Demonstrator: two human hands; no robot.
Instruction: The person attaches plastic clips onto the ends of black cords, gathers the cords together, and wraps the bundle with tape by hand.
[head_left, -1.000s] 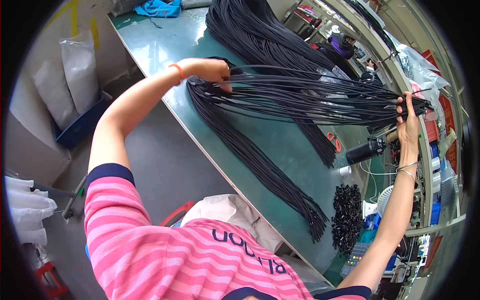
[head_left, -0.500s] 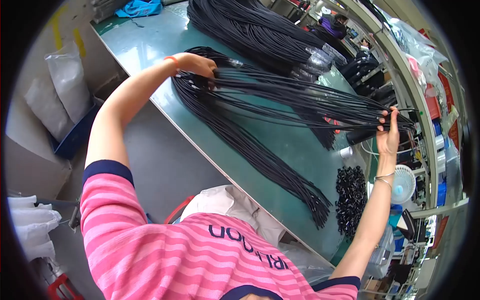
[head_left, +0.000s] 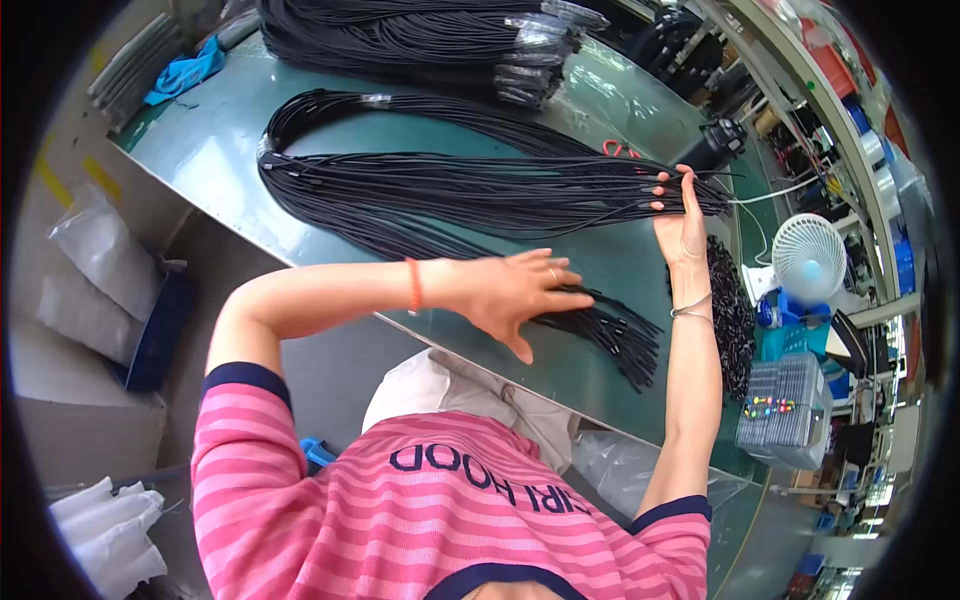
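Observation:
A bundle of thin black cables (head_left: 450,185) stretches across the table, and my right hand (head_left: 682,222) is closed around it near its right ends. My left hand (head_left: 515,295) is open, palm down, fingers spread and pointing right, with a ring on one finger. It overlaps the lower run of cables (head_left: 625,340), whose loose ends fan out just beyond the fingertips. At the left the cables bend round in a loop, with clear wrapping (head_left: 266,152) at the bend.
A thicker pile of black cables (head_left: 400,35) with plastic-wrapped ends lies at the back of the green table (head_left: 215,140). Small black parts (head_left: 730,320) are heaped right of my right forearm, near a white fan (head_left: 808,255) and clear plastic boxes (head_left: 780,410). A blue cloth (head_left: 188,72) lies far left.
My left hand has left the looped end of the cables and come right and towards me, opening. The bundle in my right hand has come down flatter onto the table. The view has turned.

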